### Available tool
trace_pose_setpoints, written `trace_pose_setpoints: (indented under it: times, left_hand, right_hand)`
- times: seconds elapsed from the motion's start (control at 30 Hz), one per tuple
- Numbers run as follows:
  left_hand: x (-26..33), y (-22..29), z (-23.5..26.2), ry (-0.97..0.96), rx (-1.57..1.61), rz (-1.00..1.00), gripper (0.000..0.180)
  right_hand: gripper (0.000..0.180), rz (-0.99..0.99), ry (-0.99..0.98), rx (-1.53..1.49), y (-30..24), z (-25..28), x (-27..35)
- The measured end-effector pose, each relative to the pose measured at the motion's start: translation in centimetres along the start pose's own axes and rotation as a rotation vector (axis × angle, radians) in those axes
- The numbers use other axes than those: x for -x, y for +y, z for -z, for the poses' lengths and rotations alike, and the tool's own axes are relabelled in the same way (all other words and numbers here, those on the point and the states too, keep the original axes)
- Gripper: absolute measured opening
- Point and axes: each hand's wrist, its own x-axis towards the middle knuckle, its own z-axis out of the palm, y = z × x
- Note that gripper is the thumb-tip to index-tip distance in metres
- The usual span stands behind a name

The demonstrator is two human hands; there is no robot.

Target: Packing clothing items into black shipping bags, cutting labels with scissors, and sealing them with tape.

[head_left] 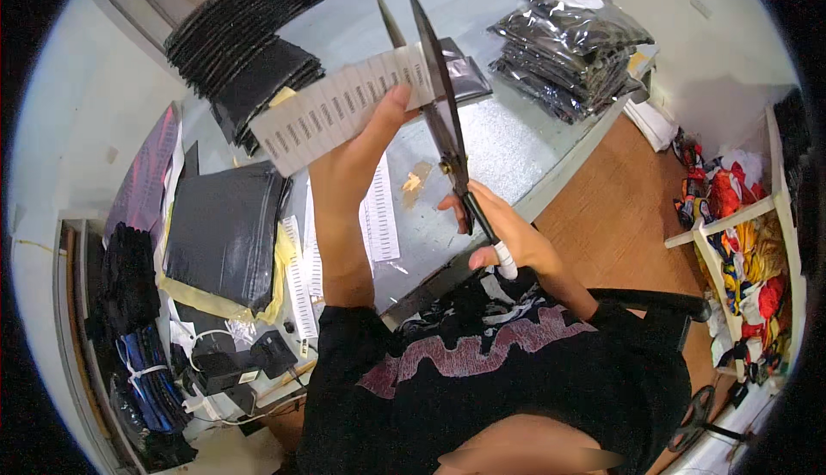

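Observation:
My left hand point(366, 144) pinches a strip of white barcode labels point(318, 122), thumb on top, and holds it up over the table. In my right hand point(527, 241) is a large pair of scissors point(449, 126) with dark handles, one wrapped in white. Its blades stand apart and point away from me, with the strip's right end between them. Whether the blades touch the paper I cannot tell. Under my left forearm, more label sheets point(380, 217) lie on the table. Behind the scissors is a flat black packet point(469, 77), partly hidden.
Black packets point(249, 27) are stacked at the far left, and clear-bagged dark packets point(568, 49) at the far right of the table point(516, 144). A black parcel point(224, 238) lies at left, near black devices with cables point(225, 376). Shelves point(744, 225) of colourful bundles stand at right.

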Motion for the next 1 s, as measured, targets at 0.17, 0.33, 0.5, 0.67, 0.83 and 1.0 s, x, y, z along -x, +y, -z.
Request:
trace_pose_setpoints:
  times: [0.17, 0.33, 0.5, 0.67, 0.83, 1.0]
  left_hand:
    - [1.1, -0.2, 0.0, 0.036, -0.089, -0.051, 0.017]
    - [1.6, 0.4, -1.3, 0.080, -0.212, -0.092, 0.014]
    - [1.0, 0.1, -1.9, 0.044, -0.287, -0.033, 0.017]
    - [0.6, -0.3, -2.5, 0.048, -0.216, 0.062, 0.022]
    - [0.3, -1.4, -2.4, -0.012, -0.111, 0.171, 0.024]
    - [0.3, -2.4, -2.8, 0.053, -0.059, 0.230, 0.025]
  right_hand:
    - [0.075, 0.007, -0.030, -0.028, 0.0, -0.1, 0.7]
    - [0.076, 0.027, 0.035, -0.003, 0.3, -0.3, 1.2]
    - [0.080, -0.027, 0.058, -0.114, 0.8, -0.4, 1.0]
    - [0.087, -0.082, 0.049, -0.161, 0.6, 0.2, 0.7]
    - [0.087, -0.108, 0.077, -0.097, 1.2, 0.9, 1.2]
    - [0.087, -0.157, 0.061, -0.029, 1.8, 1.1, 1.5]
